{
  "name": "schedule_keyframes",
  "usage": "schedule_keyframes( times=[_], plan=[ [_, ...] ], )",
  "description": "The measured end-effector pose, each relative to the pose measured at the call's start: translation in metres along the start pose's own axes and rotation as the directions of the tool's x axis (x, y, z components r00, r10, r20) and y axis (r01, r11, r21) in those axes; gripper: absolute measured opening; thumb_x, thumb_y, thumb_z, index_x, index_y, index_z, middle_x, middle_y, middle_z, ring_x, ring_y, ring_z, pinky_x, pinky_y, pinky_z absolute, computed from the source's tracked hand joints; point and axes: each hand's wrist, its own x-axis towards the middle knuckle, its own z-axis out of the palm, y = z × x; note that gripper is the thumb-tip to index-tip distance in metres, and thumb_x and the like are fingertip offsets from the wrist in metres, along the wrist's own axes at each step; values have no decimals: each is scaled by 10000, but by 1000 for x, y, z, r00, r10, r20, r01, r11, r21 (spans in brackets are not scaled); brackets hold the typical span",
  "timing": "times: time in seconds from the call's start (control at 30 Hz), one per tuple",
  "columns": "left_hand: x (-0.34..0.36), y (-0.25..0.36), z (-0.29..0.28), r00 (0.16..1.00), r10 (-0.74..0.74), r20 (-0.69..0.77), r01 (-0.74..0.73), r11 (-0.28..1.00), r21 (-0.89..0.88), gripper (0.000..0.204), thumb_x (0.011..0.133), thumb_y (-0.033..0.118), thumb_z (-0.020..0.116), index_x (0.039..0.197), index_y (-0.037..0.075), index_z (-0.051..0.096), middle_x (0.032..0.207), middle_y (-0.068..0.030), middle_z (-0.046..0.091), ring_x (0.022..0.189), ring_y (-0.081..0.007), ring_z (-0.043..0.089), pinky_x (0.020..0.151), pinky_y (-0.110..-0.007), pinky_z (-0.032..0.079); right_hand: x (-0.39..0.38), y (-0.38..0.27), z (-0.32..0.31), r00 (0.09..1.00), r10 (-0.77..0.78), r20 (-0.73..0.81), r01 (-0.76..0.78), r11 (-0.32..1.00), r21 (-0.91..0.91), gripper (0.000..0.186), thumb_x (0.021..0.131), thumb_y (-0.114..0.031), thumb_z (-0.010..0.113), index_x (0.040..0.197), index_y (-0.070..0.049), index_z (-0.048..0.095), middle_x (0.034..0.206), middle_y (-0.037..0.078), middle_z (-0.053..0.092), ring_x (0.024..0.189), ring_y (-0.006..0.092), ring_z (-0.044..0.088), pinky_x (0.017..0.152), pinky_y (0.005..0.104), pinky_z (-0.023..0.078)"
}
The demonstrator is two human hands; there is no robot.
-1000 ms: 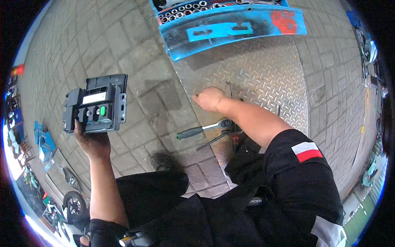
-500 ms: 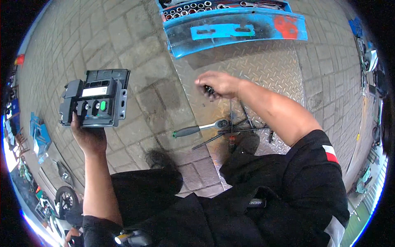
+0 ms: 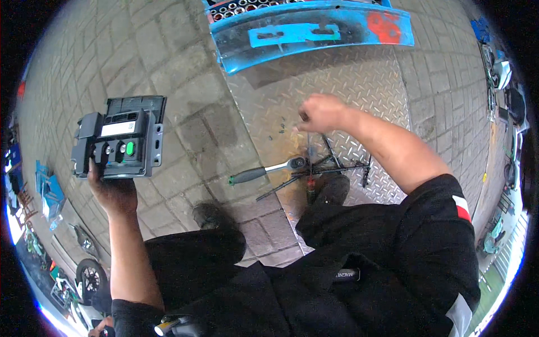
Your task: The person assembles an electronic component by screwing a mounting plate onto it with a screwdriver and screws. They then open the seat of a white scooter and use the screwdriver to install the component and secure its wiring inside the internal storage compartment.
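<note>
On the left, my left hand [image 3: 115, 194] is closed on the lower edge of a black plastic control unit [image 3: 119, 136] with a white label and a green button. Over the metal plate, my right hand [image 3: 324, 112] has its fingers curled. Whether anything is inside them is hidden. Small dark screws [image 3: 282, 128] lie scattered on the plate just left of that hand. Below it are a ratchet wrench [image 3: 264, 171] with a dark grip, a screwdriver [image 3: 311, 182] with a red handle, and thin black rods [image 3: 342, 167].
A blue painted panel [image 3: 314, 36] with a red patch lies across the far end of the tread plate [image 3: 370, 84]. Behind it, sockets [image 3: 238, 8] sit in a blue tray. Paving stones [image 3: 168, 62] surround the plate. My shoes [image 3: 210, 216] stand near the tools.
My right hand has moved right, and the small dark screws it held now lie on the plate. The control unit stays in my left hand. The view has shifted slightly.
</note>
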Motion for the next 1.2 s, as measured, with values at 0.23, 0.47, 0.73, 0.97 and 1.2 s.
schedule_keyframes(
  times=[0.23,0.47,0.73,0.97,1.2],
  plan=[
    [6,-10,0,999,-28,-21,29,998,54,496,951,404,527,1351,112,521,1340,-60,554,1241,-243,517,1049,-438,387,-14,38,108,972,235,4,-235,971,30,511,889,-513,594,1028,-35,706,977,212,698,934,399,662,881,462,520],
    [7,-15,-2,998,-55,-3,55,997,54,488,958,385,529,1342,82,520,1326,-71,569,1239,-242,523,1054,-433,384,1,48,108,982,30,184,-89,943,321,502,974,-449,504,1053,21,661,1055,261,664,981,403,641,854,465,492],
    [14,-20,-14,981,-158,110,156,987,30,511,949,387,546,1351,75,503,1325,-79,565,1228,-248,530,1061,-426,380,-2,68,71,976,173,134,-214,885,414,572,976,-526,483,1053,17,646,993,224,667,924,342,635,848,440,477],
    [9,-25,-38,972,-183,145,167,979,115,575,899,408,599,1359,82,487,1312,-80,570,1202,-263,551,1025,-441,431,-6,59,61,961,220,165,-274,803,529,597,981,-557,446,1094,-5,644,1004,226,663,945,356,638,860,435,478],
    [-18,-38,-18,961,-261,88,247,958,144,670,799,400,719,1338,70,495,1252,-70,583,1150,-249,571,980,-407,468,-10,52,39,979,181,92,-202,905,375,613,995,-553,415,1164,-13,652,1137,259,644,1126,399,595,981,431,441]
  ],
)
